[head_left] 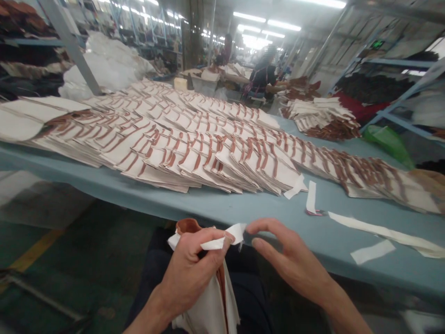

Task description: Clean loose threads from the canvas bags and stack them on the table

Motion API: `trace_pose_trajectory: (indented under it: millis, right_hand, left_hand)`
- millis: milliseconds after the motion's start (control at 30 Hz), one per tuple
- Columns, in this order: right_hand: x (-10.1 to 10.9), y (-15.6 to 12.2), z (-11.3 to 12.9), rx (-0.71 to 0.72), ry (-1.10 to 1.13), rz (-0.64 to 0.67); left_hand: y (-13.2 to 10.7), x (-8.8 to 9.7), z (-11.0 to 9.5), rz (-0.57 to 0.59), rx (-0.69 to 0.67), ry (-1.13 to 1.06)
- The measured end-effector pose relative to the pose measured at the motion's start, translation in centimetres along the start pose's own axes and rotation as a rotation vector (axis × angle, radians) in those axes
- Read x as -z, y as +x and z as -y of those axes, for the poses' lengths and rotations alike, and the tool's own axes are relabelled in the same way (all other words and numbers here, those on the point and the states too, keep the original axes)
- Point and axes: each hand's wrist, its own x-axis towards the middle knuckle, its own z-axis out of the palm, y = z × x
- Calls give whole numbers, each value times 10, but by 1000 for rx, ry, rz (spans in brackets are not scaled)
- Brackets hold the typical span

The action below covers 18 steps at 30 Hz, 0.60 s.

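Observation:
My left hand (194,264) is closed on a white fabric strip (236,232) and the top of a white and brown fabric piece (208,306). The piece hangs down over my lap, and a brown fold shows behind my knuckles. One short end of the strip sticks out over my thumb, and the other points right. My right hand (285,255) is beside that right end with thumb and forefinger apart. Nothing shows between those fingers. Whether a fingertip touches the strip I cannot tell.
Overlapping stacks of white and brown fabric pieces (194,157) cover much of the blue table (222,204). White strips (373,252) and small pink-handled snips (316,212) lie at right. Further back are a green bag (387,141), shelves and a seated person (262,76).

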Motion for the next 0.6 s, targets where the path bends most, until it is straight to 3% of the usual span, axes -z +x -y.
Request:
trace_pose_trajectory:
  millis: [133, 233, 600]
  right_hand:
    - [-14, 7, 24, 291, 19, -207]
    - [-22, 17, 33, 398, -1, -221]
    - [-29, 23, 36, 389, 176, -44]
  left_hand:
    - [0, -2, -3, 57, 57, -15]
    - [0, -2, -5, 98, 85, -27]
    - [0, -4, -5, 70, -4, 193]
